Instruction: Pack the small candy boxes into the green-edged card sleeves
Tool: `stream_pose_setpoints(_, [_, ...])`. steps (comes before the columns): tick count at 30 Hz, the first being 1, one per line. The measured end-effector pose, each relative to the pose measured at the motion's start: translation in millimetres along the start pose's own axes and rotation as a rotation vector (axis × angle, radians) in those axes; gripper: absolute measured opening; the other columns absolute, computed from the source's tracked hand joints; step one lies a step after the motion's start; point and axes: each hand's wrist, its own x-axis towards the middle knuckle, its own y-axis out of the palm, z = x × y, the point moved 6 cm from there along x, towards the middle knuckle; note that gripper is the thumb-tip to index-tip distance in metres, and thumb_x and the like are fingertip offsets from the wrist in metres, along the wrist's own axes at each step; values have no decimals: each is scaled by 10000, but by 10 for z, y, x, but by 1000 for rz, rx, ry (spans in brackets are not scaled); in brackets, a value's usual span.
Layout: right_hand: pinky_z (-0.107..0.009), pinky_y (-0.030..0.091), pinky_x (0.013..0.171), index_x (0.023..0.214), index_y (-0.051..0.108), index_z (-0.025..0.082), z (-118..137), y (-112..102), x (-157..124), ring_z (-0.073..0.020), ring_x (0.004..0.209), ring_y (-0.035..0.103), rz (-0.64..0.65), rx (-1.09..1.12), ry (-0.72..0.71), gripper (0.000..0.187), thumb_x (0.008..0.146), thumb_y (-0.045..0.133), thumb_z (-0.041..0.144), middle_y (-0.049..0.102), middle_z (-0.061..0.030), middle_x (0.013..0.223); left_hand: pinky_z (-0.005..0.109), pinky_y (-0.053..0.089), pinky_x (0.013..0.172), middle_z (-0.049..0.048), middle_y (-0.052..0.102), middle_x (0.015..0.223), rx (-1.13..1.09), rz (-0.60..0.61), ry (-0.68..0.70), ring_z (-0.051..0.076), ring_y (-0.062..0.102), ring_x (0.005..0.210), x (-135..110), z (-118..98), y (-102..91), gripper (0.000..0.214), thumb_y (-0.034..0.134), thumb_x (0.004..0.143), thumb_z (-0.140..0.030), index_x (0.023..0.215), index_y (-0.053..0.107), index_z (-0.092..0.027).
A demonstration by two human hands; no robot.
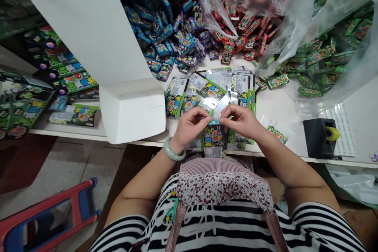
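In front of my chest, at the table's near edge, I have a black printed packet with green and yellow lettering and a coloured wheel picture. My left hand pinches at the left of its upper edge. On the right of the same edge, my right hand pinches with thumb and forefinger. A strip of blue shows between the fingertips; whether it belongs to the packet or is a small box inside, I cannot tell. Beneath and beyond the hands lie several similar flat packets, overlapping, some with shiny clear windows.
Small blue boxes, purple boxes and red boxes are heaped at the back. Clear plastic bags surround green boxes at right. A tape dispenser stands near the right edge. An open white carton stands left.
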Motion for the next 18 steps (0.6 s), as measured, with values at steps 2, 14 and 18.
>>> stream_pose_setpoints(2, [-271,520,574,725,604,202,49,-2,-34,-99,634,596,44,-23,-35,234,821,722,380,652,2,778,299,536,700,21,665,773,-18,62,41,139,628,743,-30,-22,-12,180,695,882,-326,762,648,-201])
stream_pose_setpoints(14, [-411,549,849,946,651,262,-18,36,-381,-199,981,662,-110,-373,-411,42,926,616,250,697,-37,999,281,558,748,63,693,967,79,144,107,153,669,883,-201,112,-24,215,698,881,-280,1086,678,-219])
stream_pose_setpoints(18, [-361,555,779,1051,640,266,-83,17,-407,-192,1013,659,-233,-329,-416,123,939,594,244,697,-43,1048,321,537,807,46,678,916,124,124,177,165,645,899,-179,52,11,91,660,905,-255,981,705,-230])
